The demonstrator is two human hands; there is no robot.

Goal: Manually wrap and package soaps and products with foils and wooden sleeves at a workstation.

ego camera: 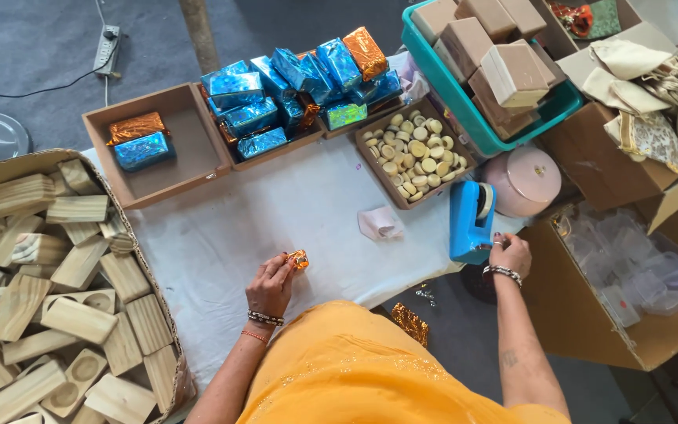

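Head view: left hand pinches foil piece; right hand touches tape dispenser

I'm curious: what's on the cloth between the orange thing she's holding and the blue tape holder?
Head view: only bare white cloth between foil piece and tape holder.

An orange foil-wrapped piece glints in the left hand over a white cloth on the table, while the right hand rests at a bright blue tape dispenser. At the far side, metallic blue and copper-orange foil parcels fill brown trays. Cream discs sit in another brown tray; tan and brown blocks crowd a teal crate. Pale wooden pieces lie left. A round pink tin stands right. The person's garment is saffron yellow.
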